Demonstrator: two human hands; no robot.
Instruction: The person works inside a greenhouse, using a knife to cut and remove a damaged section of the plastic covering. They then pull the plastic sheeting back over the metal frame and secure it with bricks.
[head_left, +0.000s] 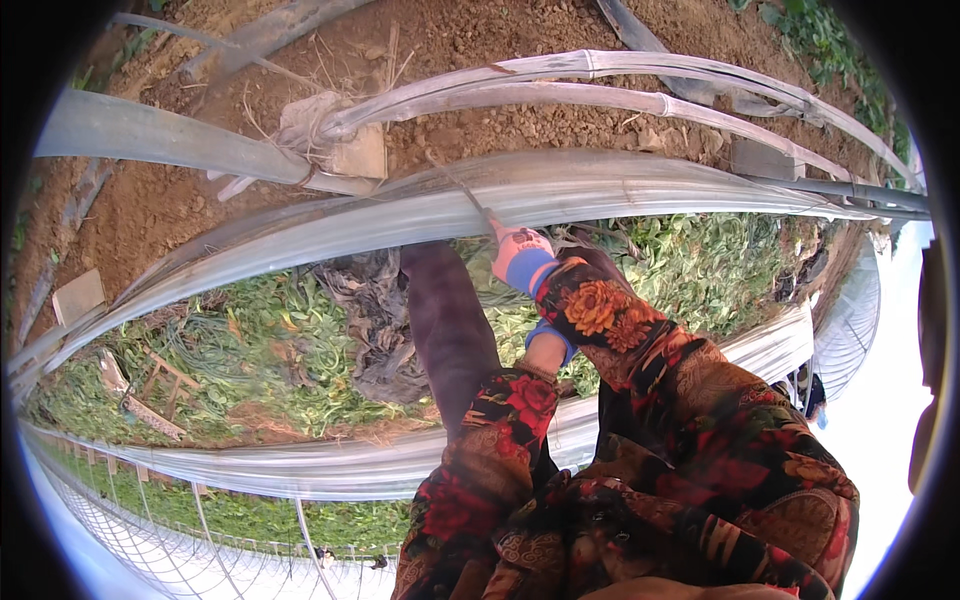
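Note:
My right hand (519, 250), in a pink and blue glove, is closed on a thin dark stick (456, 180), which slants up across a long bunched band of clear plastic sheeting (300, 236) toward the soil. My left hand (553, 338), in a blue glove, is below it, mostly hidden by my right forearm; its fingers are out of sight. Both sleeves have red and orange flowers. My legs in dark trousers show beneath the sheeting, beside crumpled dark material (370, 340) on green leaves.
Pale bamboo hoops (590, 64) are tied by a block (355, 150) on brown soil (470, 120). A grey pole (150, 135) crosses at left, with a small wooden frame (165, 385) among leaves below. Netted hoops (200, 520) and more sheeting line the lower edge and right.

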